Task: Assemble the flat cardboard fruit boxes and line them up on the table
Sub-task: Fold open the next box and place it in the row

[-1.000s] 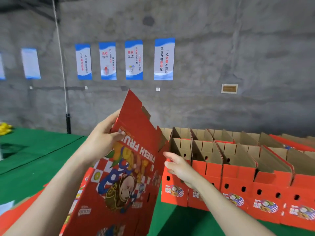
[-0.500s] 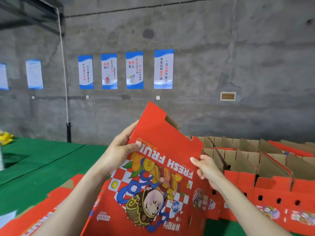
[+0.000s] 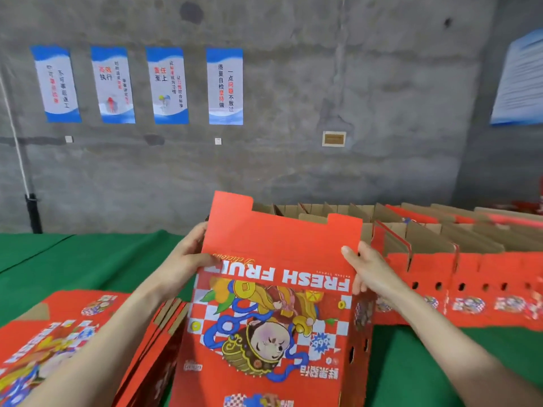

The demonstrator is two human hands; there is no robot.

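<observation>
I hold a red cardboard fruit box (image 3: pixel 273 306) upright in front of me, its printed face with "FRESH FRUIT" upside down toward the camera. My left hand (image 3: pixel 188 259) grips its left edge near the top, thumb on the front. My right hand (image 3: pixel 363 268) grips the right edge, thumb on the front and fingers wrapped round the side panel. Behind it stand rows of assembled red boxes (image 3: pixel 470 259) with brown flaps up. A stack of flat boxes (image 3: pixel 58 333) lies at the lower left.
The green table (image 3: pixel 97 259) runs left and forward. More flat boxes stand on edge (image 3: pixel 158 333) beside my left forearm. A grey concrete wall with several blue posters (image 3: pixel 224 86) is behind the table.
The box has swung from tilted left to squarely facing me. My right hand moved from free air onto its right edge and now grips it. The view shifted right.
</observation>
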